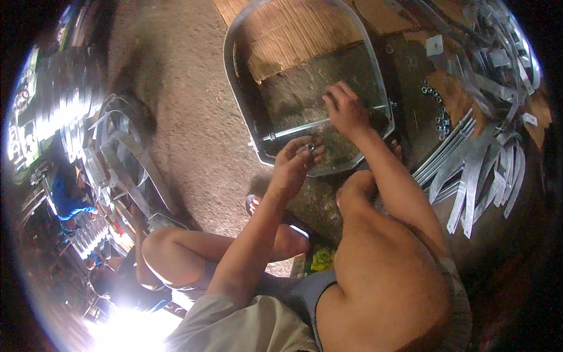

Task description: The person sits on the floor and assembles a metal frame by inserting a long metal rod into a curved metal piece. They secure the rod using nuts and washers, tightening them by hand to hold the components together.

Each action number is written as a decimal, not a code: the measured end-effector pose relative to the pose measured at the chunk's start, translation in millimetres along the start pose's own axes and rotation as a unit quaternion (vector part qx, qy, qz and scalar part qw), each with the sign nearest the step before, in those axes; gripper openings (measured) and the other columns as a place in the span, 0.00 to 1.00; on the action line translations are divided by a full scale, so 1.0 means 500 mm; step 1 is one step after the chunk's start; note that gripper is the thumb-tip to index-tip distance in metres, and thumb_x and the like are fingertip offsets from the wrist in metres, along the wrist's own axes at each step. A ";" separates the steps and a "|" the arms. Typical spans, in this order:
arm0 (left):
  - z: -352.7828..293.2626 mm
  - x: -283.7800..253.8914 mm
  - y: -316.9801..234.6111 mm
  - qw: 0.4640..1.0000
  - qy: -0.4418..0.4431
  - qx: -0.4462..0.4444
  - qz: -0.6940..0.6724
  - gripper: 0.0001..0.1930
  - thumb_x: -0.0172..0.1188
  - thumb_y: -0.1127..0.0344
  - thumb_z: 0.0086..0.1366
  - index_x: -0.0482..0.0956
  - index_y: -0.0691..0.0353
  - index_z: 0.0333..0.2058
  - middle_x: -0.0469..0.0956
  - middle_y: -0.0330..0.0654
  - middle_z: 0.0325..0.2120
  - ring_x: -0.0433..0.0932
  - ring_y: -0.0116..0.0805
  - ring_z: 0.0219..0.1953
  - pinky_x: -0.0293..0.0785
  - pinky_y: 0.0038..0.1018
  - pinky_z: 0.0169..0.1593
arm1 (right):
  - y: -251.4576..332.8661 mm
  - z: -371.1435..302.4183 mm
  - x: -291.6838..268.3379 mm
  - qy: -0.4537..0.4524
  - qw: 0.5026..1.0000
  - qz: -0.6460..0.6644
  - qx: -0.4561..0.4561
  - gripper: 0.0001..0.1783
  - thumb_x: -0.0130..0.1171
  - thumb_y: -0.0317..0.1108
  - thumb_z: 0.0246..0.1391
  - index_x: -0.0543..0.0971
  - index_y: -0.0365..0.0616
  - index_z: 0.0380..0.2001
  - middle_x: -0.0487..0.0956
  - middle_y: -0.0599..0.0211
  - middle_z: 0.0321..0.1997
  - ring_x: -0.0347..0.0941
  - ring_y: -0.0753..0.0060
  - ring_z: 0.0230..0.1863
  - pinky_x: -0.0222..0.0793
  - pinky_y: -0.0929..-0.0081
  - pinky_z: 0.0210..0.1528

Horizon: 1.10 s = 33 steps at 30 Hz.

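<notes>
Overlooked rough concrete floor (187, 111), with ribbed cardboard (293, 44) at the far side. Had the arched metal frame (236, 88) straight ahead, curved end pointing away, long axis leaning slightly left at the far end. Saw a slender metal rod (299, 127) crossing its near part, slanting farther away toward the right, ends poking past both sides. Pinched a small metal nut (309, 147) in the left hand (295, 158), just nearer than the rod. Curled the right hand (350, 114) over the rod; could not tell whether gripping anything. Glimpsed a yellow-green object (322, 259) below, too blurred to read.
</notes>
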<state>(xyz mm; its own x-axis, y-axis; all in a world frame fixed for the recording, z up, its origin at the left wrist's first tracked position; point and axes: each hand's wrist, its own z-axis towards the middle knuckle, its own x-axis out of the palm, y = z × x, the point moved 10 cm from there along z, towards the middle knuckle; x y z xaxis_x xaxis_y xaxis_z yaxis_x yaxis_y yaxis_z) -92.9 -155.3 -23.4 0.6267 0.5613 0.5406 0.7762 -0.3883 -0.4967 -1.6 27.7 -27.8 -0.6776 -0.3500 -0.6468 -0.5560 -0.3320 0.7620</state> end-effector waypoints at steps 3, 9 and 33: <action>-0.002 -0.003 0.001 1.000 -0.016 -0.005 0.026 0.21 0.59 0.71 0.67 0.70 0.68 0.57 0.76 0.52 0.52 0.78 0.44 0.53 0.74 0.35 0.57 | -0.003 -0.002 0.016 0.016 0.999 -0.045 0.013 0.13 0.58 0.39 0.59 0.79 0.44 0.44 0.78 0.50 0.50 0.77 0.41 0.46 0.76 0.52 0.48; 0.002 -0.007 -0.011 0.959 -0.030 0.042 0.279 0.21 0.64 0.72 0.64 0.73 0.67 0.55 0.78 0.44 0.49 0.77 0.32 0.48 0.74 0.28 0.53 | 0.008 0.001 0.017 0.039 0.995 -0.086 0.017 0.14 0.57 0.43 0.59 0.78 0.46 0.43 0.78 0.55 0.45 0.79 0.43 0.40 0.78 0.51 0.41; -0.124 -0.288 -0.168 0.841 -0.456 0.239 0.167 0.19 0.57 0.69 0.69 0.73 0.70 0.56 0.77 0.50 0.49 0.78 0.38 0.47 0.75 0.31 0.49 | 0.051 -0.010 0.053 0.247 0.956 -0.148 -0.058 0.27 0.66 0.61 0.46 0.83 0.48 0.34 0.80 0.59 0.42 0.74 0.53 0.50 0.71 0.55 0.52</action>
<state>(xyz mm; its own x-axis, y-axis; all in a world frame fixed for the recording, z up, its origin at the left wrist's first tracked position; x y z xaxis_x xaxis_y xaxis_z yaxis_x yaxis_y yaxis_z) -244.3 -248.7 -17.5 0.3212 0.8912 -0.3203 0.3150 -0.4195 -0.8514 -31.5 5.4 -25.7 -0.1721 -0.5870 -0.7911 -0.6126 -0.5652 0.5526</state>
